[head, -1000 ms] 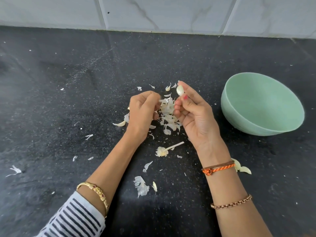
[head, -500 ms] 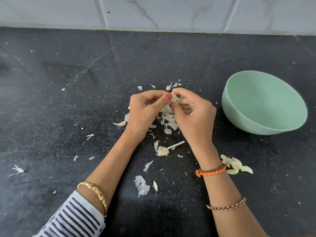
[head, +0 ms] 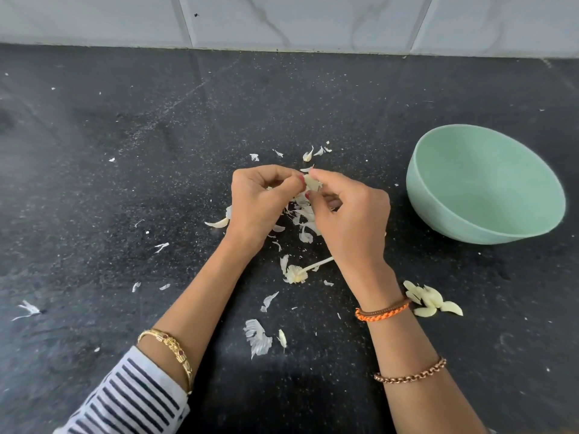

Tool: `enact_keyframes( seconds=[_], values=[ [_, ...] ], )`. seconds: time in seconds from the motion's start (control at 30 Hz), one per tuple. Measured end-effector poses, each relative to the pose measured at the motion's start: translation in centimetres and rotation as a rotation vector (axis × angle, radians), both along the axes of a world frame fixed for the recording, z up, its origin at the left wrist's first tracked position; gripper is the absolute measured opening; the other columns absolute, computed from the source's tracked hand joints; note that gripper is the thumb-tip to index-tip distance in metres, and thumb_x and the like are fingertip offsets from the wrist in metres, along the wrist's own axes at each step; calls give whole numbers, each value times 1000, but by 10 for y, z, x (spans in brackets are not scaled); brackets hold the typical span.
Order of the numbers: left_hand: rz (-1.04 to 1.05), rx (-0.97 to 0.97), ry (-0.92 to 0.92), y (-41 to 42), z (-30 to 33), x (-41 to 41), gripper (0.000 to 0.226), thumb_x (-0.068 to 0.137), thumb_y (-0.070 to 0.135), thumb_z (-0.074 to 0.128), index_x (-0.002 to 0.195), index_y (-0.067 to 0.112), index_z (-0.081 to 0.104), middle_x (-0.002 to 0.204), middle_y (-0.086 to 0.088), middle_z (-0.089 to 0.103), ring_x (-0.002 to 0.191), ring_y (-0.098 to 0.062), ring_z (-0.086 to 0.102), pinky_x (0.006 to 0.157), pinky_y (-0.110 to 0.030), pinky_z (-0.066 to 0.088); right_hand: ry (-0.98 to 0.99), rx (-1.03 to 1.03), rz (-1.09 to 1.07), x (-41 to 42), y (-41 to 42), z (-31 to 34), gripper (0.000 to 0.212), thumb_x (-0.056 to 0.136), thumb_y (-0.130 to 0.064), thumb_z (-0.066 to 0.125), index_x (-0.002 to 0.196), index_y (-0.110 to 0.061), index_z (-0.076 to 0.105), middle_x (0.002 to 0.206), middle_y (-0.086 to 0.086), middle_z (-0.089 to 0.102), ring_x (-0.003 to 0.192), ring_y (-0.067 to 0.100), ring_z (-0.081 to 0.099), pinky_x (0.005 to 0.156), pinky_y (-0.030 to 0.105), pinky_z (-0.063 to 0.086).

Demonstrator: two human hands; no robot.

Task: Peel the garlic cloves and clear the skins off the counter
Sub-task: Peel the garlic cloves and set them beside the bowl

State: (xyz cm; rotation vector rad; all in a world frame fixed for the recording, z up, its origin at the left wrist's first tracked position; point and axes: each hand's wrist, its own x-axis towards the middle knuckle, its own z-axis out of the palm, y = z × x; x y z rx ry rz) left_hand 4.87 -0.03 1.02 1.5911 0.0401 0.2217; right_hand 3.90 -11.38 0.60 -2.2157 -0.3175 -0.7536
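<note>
Since half a second ago both hands have stayed together at the middle of the frame, with the right hand rolled a little so that more of the garlic clove shows between the fingertips; a second ago that hand held the clove up alone. Now the right thumb and forefinger pinch the clove, and the left hand, its fingers curled, meets it with thumb and forefinger at its left edge. The clove is pale cream, with a thin papery flap of skin sticking out at its top. Under and around the hands lies a heap of white skins, flaky and curled, on the black speckled counter, with more flakes scattered to the left and toward the bottom of the frame. Below the hands lies a garlic stem with its frayed root end. At lower right, just beside the right wrist, sits a small cluster of peeled cloves, smooth and yellowish. A pale green bowl stands tilted at the right of the frame, well apart from the hands. Pale marbled tiles run along the top. No writing or label can be read anywhere.
</note>
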Motion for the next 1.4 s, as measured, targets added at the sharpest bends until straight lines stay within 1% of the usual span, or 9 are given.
enact_keyframes(
  seconds=[0.2, 0.4, 0.47, 0.57, 0.77, 0.87, 1.03, 1.2, 1.4],
  values=[
    [33, -68, 62, -2, 3, -2, 21, 72, -10, 62, 60, 6, 68, 52, 7, 64, 48, 1, 48, 48, -12, 37, 43, 41, -6, 0, -1, 0, 24, 71, -1, 73, 93, -8, 73, 69, 2, 71, 61, 10, 64, 55, 24, 53],
    [33, -144, 137, -3, 3, -2, 21, 64, 8, 62, 46, 19, 66, 52, 6, 63, 56, -7, 50, 49, -15, 38, 173, 191, 34, 0, -2, 2, 23, 74, 2, 72, 95, -8, 72, 63, -4, 66, 68, 6, 63, 61, 14, 50],
    [62, -146, 170, -1, 3, 0, 20, 72, 3, 66, 55, 13, 66, 51, 8, 61, 53, -3, 50, 49, -15, 39, 242, 324, 83, -1, -2, 6, 23, 74, 2, 72, 94, -8, 71, 62, -8, 64, 65, 4, 64, 63, 11, 49],
    [137, -136, 184, 5, 2, 4, 18, 77, 2, 63, 60, 6, 66, 51, 7, 60, 51, -2, 46, 50, -15, 39, 400, 648, 133, -1, -5, 13, 26, 76, 0, 72, 93, -19, 69, 66, -7, 68, 66, 5, 66, 74, 23, 55],
    [11, -32, 59, 0, 6, -2, 18, 85, 17, 66, 67, 12, 69, 55, 10, 63, 52, 3, 51, 52, -11, 38, 260, 319, 19, 1, -4, 5, 30, 73, -2, 75, 101, -9, 71, 71, -16, 61, 60, -8, 58, 63, 7, 47],
    [-61, -28, -6, -1, 3, -2, 6, 79, 19, 68, 76, 14, 69, 59, 13, 66, 56, 4, 55, 56, -11, 42, 207, 191, 13, 0, -3, 4, 23, 73, -3, 75, 95, -10, 74, 68, -8, 64, 55, -6, 55, 61, 11, 50],
    [-65, 61, -62, 2, -4, 2, 15, 85, 15, 64, 72, 21, 66, 60, 15, 64, 55, 3, 51, 57, -10, 39, 268, 221, 37, 2, -5, 5, 20, 72, -5, 76, 91, -8, 73, 66, -12, 61, 55, -5, 58, 60, 10, 50],
    [-128, 95, -136, 2, -4, 1, 15, 87, 14, 62, 73, 20, 65, 64, 14, 67, 65, 1, 59, 65, -12, 44, 347, 292, 8, 2, -6, 5, 9, 77, -14, 76, 82, -9, 70, 62, -20, 57, 59, 1, 62, 58, 12, 50],
    [-69, 307, -122, 3, -11, 4, 13, 88, 16, 62, 76, 13, 66, 71, 4, 65, 69, -12, 59, 70, -20, 48, 394, 134, 35, 1, -6, 5, 7, 85, -13, 67, 87, -10, 73, 74, -2, 70, 65, 5, 62, 65, 21, 51]
  ],
)
